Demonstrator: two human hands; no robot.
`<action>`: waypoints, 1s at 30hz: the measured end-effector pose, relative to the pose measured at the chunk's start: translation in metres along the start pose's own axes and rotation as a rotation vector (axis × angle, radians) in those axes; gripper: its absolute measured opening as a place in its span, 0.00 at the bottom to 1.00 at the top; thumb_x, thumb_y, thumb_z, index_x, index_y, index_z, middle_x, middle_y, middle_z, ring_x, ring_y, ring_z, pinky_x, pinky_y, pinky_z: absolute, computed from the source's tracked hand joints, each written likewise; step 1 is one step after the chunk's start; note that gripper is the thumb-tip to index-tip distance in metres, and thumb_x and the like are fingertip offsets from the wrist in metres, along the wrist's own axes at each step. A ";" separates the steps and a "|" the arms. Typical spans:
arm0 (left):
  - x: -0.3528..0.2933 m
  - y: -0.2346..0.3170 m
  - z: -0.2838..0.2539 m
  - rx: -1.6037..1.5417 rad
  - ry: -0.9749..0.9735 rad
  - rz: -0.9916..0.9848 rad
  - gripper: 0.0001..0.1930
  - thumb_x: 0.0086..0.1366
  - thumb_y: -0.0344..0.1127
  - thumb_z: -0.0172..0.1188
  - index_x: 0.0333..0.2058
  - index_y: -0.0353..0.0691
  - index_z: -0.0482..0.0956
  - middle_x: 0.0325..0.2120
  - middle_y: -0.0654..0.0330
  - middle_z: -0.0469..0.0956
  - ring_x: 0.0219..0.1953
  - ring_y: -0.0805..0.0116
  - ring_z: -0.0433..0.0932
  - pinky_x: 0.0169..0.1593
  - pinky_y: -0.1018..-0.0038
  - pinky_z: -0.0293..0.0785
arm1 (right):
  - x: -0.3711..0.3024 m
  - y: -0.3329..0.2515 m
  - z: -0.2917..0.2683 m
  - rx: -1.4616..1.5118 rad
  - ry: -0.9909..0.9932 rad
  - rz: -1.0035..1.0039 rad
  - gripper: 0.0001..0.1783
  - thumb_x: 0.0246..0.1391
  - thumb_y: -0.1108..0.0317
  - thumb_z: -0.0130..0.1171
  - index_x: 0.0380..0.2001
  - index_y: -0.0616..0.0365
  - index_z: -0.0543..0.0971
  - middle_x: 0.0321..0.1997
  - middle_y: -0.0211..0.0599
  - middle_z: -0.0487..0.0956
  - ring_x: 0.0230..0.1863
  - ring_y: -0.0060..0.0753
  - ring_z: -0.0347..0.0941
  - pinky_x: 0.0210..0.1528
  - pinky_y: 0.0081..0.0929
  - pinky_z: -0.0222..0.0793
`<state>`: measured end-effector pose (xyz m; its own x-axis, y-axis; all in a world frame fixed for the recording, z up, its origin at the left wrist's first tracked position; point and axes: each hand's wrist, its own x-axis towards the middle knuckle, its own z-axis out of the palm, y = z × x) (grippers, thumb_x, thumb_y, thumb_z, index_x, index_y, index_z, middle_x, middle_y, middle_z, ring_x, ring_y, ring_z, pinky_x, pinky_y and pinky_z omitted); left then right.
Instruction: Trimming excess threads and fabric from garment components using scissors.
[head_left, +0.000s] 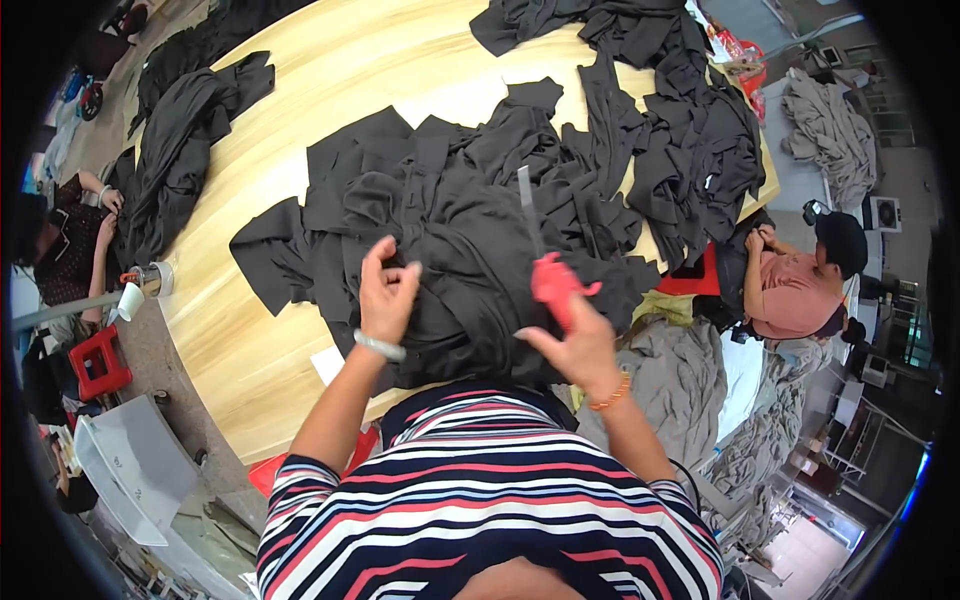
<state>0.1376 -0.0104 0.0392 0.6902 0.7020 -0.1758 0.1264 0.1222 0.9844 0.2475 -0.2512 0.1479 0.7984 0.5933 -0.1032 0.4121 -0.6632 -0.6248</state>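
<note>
A large heap of black garments (450, 230) lies crumpled on the table in front of me. Over its near left part is my left hand (388, 298), its fingers curved and apart with nothing between them. My right hand (585, 345) is over the heap's near right side, thumb spread and the other fingers around a bright red, cloth-like thing (553, 280). From this a narrow grey strip (529, 205) sticks out away from me across the black cloth. Its exact kind cannot be made out, and the fingers partly hide the red part.
More black garments (700, 150) lie on the wooden table (230, 330) at the far right and along its left edge. At right, a person in a pink top (795, 290) handles dark cloth; grey fabric (670, 385) is piled nearer me. Another person and a red stool (100, 362) are at left.
</note>
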 end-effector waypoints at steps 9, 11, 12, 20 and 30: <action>0.039 0.032 0.013 0.502 -0.133 0.129 0.11 0.53 0.30 0.67 0.24 0.35 0.71 0.21 0.68 0.69 0.20 0.80 0.63 0.26 0.80 0.62 | 0.005 0.045 -0.043 0.126 -0.059 -0.132 0.21 0.48 0.70 0.62 0.47 0.61 0.73 0.40 0.56 0.77 0.42 0.62 0.73 0.42 0.41 0.71; 0.011 0.050 0.019 0.413 -0.172 0.246 0.09 0.55 0.30 0.66 0.26 0.37 0.73 0.18 0.68 0.68 0.20 0.80 0.63 0.27 0.82 0.60 | 0.007 0.059 -0.079 0.038 -0.019 -0.056 0.19 0.49 0.69 0.63 0.45 0.60 0.74 0.36 0.56 0.78 0.38 0.62 0.74 0.39 0.40 0.71; 0.002 0.046 0.019 0.196 -0.317 -0.035 0.09 0.57 0.32 0.66 0.28 0.39 0.73 0.19 0.67 0.70 0.19 0.80 0.64 0.26 0.82 0.60 | 0.007 0.066 -0.090 -0.059 -0.013 -0.022 0.18 0.49 0.67 0.64 0.43 0.61 0.74 0.35 0.56 0.78 0.37 0.63 0.74 0.37 0.42 0.71; 0.033 0.031 0.034 -0.101 -0.049 -0.292 0.11 0.62 0.40 0.65 0.29 0.41 0.75 0.20 0.71 0.71 0.16 0.83 0.66 0.20 0.83 0.59 | -0.006 0.060 -0.093 -0.396 0.162 -0.148 0.15 0.51 0.69 0.63 0.38 0.60 0.70 0.36 0.50 0.75 0.31 0.61 0.74 0.32 0.48 0.69; 0.066 -0.009 0.029 -0.532 -0.111 -0.483 0.02 0.65 0.35 0.61 0.34 0.47 0.79 0.26 0.74 0.76 0.23 0.83 0.72 0.30 0.80 0.67 | 0.005 0.014 -0.070 -0.239 -0.335 -0.131 0.13 0.55 0.62 0.60 0.38 0.56 0.70 0.23 0.46 0.77 0.29 0.53 0.76 0.32 0.44 0.68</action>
<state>0.2029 0.0144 0.0185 0.7165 0.4113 -0.5633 0.0913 0.7454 0.6604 0.2877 -0.2895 0.1933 0.5623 0.7686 -0.3050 0.6222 -0.6362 -0.4562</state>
